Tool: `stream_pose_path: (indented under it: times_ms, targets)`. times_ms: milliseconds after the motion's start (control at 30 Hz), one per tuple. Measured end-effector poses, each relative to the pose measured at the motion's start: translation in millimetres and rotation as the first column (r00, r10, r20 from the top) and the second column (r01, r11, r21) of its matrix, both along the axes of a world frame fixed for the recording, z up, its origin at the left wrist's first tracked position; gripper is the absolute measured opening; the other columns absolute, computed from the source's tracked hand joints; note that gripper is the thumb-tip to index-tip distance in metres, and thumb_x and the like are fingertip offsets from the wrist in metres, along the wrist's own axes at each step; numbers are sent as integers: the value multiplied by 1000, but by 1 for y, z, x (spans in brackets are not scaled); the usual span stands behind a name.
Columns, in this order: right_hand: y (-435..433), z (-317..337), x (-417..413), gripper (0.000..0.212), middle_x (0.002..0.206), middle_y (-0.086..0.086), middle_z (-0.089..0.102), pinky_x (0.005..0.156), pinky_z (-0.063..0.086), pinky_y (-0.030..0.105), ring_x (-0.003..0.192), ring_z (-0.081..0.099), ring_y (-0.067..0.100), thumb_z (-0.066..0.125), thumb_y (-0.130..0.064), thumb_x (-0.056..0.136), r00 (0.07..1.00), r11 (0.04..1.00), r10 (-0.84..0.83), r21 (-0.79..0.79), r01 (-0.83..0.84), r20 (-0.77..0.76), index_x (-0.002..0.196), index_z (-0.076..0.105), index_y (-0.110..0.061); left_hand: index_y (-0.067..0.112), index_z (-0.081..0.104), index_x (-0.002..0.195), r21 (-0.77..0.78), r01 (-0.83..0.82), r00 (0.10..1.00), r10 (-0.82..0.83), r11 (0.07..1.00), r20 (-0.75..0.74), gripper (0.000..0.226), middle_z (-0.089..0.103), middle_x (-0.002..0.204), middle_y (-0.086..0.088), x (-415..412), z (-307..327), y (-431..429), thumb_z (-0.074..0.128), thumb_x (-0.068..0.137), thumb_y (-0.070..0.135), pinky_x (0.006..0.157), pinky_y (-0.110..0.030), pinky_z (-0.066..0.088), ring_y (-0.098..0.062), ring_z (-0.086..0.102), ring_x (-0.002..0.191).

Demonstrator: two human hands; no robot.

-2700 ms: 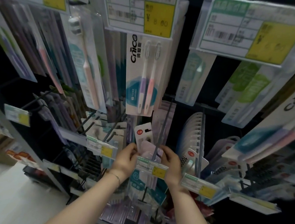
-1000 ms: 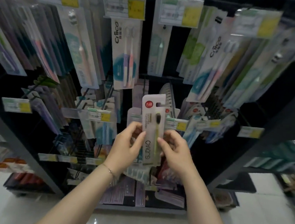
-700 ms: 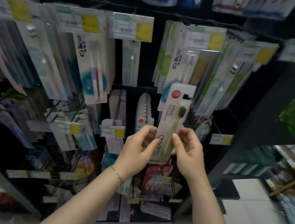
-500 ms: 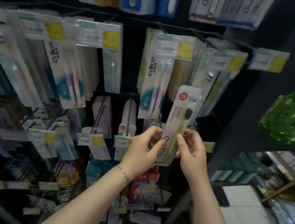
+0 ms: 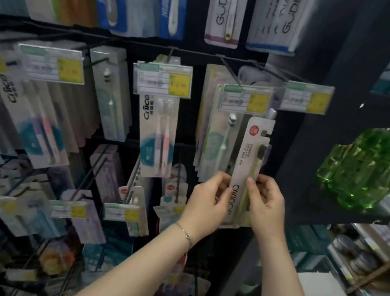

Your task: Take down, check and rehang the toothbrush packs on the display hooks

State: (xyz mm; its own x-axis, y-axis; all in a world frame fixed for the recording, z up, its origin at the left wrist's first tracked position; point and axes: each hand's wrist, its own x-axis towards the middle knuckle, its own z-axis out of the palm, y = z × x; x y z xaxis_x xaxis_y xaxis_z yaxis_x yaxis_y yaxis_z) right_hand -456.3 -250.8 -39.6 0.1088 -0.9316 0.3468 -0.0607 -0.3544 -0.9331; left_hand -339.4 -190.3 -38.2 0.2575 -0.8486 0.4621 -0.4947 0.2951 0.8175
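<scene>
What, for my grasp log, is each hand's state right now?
Left hand: pinching the GUDIAO toothbrush pack at its lower left edge.
Right hand: pinching the same pack at its lower right edge.

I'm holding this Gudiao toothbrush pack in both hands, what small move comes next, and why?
Probably raise the pack a little to bring its hang slot to a hook: the left hand and right hand grip its lower end, its top sits just below the price tag, and it hangs on nothing yet.
</scene>
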Motion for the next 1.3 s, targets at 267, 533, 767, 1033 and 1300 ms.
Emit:
stream_pose_path:
  times_ms: [267,533,767,1033,1300]
  targets:
    - [-37,28,-6,28,101,2,67,82,53,38,91,62,18,52,-31,97,953,973,-147,-212,92,-264,116,62,-15,24,49,100,-31,-19,999,18,999,-28,10,58,79,14,-22,20,-32,50,98,14,62,-7,43,6,57,72]
    - [-54,46,-4,30,108,5,64,85,52,44,97,61,24,46,-30,99,920,945,-205,-314,96,-335,119,60,-12,23,51,99,-107,-63,996,55,992,-75,10,59,82,14,-29,34,-53,51,98,12,65,-7,43,5,57,75]
    - [-54,52,-1,29,105,12,66,82,52,47,96,62,32,43,-29,100,880,942,-251,-310,127,-404,115,59,-10,24,53,101,-108,-98,994,92,989,-64,12,58,82,16,-27,35,-62,53,97,13,67,-5,42,8,56,77]
    - [-52,62,5,26,99,15,65,76,54,48,89,63,34,37,-29,102,845,969,-230,-198,150,-483,113,51,-10,29,52,98,-90,-136,990,132,987,-53,17,55,77,17,-26,35,-68,54,96,11,66,-2,39,13,53,75]
    - [-44,66,9,15,92,17,64,65,54,46,78,64,36,40,-24,101,855,959,-266,-210,189,-446,111,39,-13,20,61,111,-86,-142,990,143,986,6,21,62,95,12,-21,30,-76,53,95,9,75,-2,42,0,58,88]
